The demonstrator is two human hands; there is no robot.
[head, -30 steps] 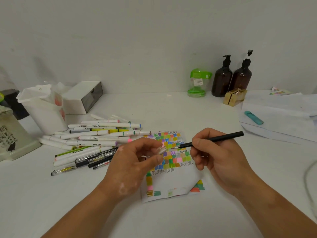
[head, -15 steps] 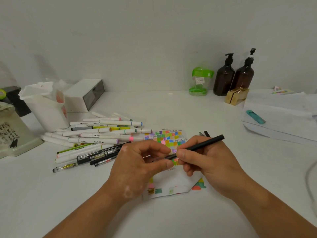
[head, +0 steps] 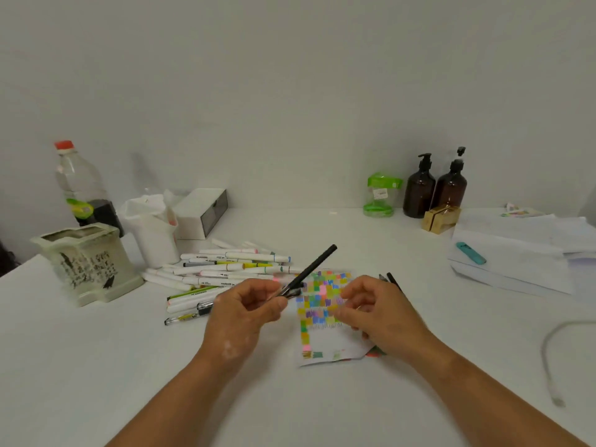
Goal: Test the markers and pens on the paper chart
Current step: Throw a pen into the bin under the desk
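The black pen point(head: 314, 266) has passed from my right hand point(head: 375, 314) to my left hand point(head: 245, 309), which pinches its lower end at frame centre, over the paper chart point(head: 325, 343). My right fingers are loose and empty. This pen appears tested.

Your white table point(head: 96, 366) carries a heap of markers point(head: 225, 269) at left and the chart point(head: 325, 340) before you. A pot point(head: 87, 262) sits far left, brown bottles point(head: 419, 191) and a green jar point(head: 380, 195) at the back, papers point(head: 509, 262) at right, and perhaps a cable point(head: 548, 350).
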